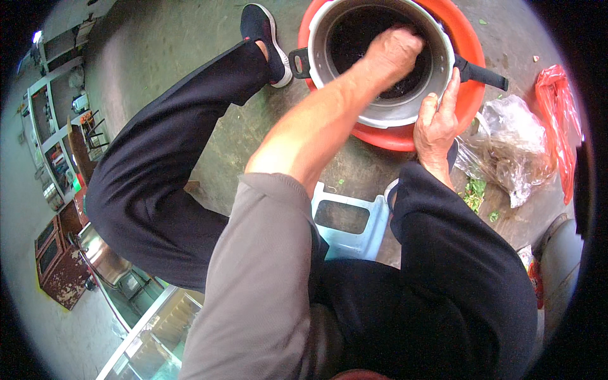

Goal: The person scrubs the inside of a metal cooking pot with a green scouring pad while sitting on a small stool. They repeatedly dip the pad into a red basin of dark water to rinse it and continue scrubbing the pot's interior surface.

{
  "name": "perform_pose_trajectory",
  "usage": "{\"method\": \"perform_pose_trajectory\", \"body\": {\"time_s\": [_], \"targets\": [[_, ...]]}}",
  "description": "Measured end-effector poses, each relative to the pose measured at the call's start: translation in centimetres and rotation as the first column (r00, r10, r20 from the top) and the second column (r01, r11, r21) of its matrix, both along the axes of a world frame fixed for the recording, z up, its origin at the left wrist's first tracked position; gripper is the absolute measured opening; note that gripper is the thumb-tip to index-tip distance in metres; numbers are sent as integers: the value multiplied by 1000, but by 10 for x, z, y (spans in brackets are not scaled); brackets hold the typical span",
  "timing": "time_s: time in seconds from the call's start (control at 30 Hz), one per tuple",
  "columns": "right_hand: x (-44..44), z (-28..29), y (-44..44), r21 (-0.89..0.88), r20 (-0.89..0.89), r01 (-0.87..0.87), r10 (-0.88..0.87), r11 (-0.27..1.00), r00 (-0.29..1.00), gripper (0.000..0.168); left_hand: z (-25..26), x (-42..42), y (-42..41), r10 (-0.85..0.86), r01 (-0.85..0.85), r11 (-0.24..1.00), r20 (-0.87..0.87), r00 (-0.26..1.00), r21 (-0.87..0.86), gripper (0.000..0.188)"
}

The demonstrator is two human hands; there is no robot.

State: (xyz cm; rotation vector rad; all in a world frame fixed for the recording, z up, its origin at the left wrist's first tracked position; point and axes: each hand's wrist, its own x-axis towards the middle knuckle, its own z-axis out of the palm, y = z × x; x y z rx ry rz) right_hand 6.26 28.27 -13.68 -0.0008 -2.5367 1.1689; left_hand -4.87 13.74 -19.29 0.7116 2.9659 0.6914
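Note:
An aluminium pressure cooker pot [380,116] without a lid sits tilted in an orange-red plastic basin [468,102]. Its inside is dark, and I cannot tell whether liquid fills the bottom. My left hand [396,54] reaches down into the pot with the fingers curled; whatever may be in them is hidden. At the near right rim, my right hand [436,123] holds the pot with thumb and fingers against its edge. A short black handle [300,63] juts out on the left side. The long black handle [484,77] points right, beyond the basin's rim.
A clear plastic bag [513,142] and a red plastic bag [555,123] lie right of the basin, near leafy scraps [474,194]. A light-blue plastic stool [354,244] shows between my legs. Behind on the left are a metal pot [102,254] and a glass-fronted case [152,346].

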Motion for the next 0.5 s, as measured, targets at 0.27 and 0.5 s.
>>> {"method": "perform_pose_trajectory", "body": {"time_s": [0.27, 0.5], "targets": [[3, 3, 0, -65, 166, 22, -11, 998, 986, 64, 29, -38, -62, -383, 465, 699, 265, 885, -543, 22], [-3, -3, 1, 20, -18, 2, -2, 1000, 1000, 61, 37, 40, -51, -174, 423, 720, 447, 877, -550, 18]]}}
